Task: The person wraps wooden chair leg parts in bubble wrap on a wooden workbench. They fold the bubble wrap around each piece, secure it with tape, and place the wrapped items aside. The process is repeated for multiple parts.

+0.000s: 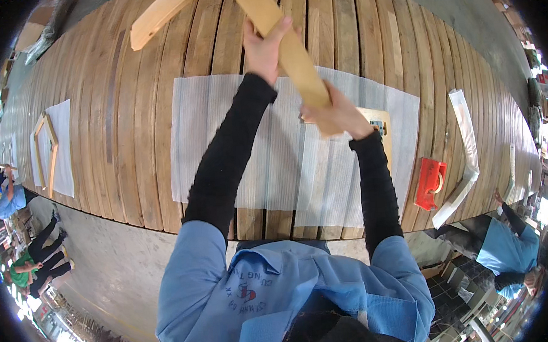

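Note:
An angled pale wooden frame piece is held in both my hands over the table, tilted, its upper part running out past the top edge of the view. A second wooden arm at the top left seems to belong to it, but the joint is out of sight. My left hand is closed round its middle. My right hand grips the near end. Below lies a thin white foam sheet. Partly hidden by my right hand and forearm, a light wooden part with small dark and teal pieces rests on the sheet.
The slatted wooden table carries a red tape dispenser and a bent white wrapped strip on the right. At left, another wooden frame lies on foam. Co-workers are at the far left and at the right.

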Demonstrator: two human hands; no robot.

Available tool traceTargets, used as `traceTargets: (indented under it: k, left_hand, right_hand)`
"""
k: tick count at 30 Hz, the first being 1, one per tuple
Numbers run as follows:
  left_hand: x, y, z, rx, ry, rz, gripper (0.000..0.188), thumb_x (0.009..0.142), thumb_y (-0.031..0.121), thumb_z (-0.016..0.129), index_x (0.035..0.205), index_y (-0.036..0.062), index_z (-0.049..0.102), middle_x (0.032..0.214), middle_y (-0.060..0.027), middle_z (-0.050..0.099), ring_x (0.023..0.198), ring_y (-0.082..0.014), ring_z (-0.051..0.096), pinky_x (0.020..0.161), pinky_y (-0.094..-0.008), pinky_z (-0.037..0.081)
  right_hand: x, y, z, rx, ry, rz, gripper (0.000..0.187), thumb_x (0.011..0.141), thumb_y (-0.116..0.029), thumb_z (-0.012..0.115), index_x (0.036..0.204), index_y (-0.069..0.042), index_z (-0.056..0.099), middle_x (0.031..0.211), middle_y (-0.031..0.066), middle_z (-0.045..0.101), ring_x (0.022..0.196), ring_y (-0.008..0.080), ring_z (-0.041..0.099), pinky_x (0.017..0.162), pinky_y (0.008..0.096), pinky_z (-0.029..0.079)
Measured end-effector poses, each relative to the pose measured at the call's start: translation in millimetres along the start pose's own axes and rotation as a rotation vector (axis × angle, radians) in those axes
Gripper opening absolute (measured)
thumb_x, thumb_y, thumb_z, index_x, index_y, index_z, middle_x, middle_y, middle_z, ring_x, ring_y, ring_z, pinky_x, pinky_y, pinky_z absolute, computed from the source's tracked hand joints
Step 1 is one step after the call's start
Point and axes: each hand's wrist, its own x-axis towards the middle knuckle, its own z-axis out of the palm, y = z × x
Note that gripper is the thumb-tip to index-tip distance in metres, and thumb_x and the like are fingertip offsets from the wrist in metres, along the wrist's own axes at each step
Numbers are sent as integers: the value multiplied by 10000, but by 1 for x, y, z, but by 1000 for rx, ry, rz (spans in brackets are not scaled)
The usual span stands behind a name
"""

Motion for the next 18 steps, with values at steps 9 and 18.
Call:
traceTargets:
  k: [9,18]
  left_hand:
    - [-64,-84,-149,1344,110,156,724,976,361,614,1555,14,351,1620,-274,316,1521,-429,272,1240,-557,232]
    - [-348,-64,-221,1653,-356,-242,790,934,534,653,1590,241,326,1725,-104,96,1596,-332,0,1157,-807,-20]
  right_hand:
    - [175,51,-106,-361,133,203,425,869,-197,829,1228,-55,650,912,51,705,677,124,633,593,270,546]
    - [207,141,-183,-1227,377,-133,550,916,-478,700,1295,-84,646,1098,162,685,1095,377,615,946,505,501]
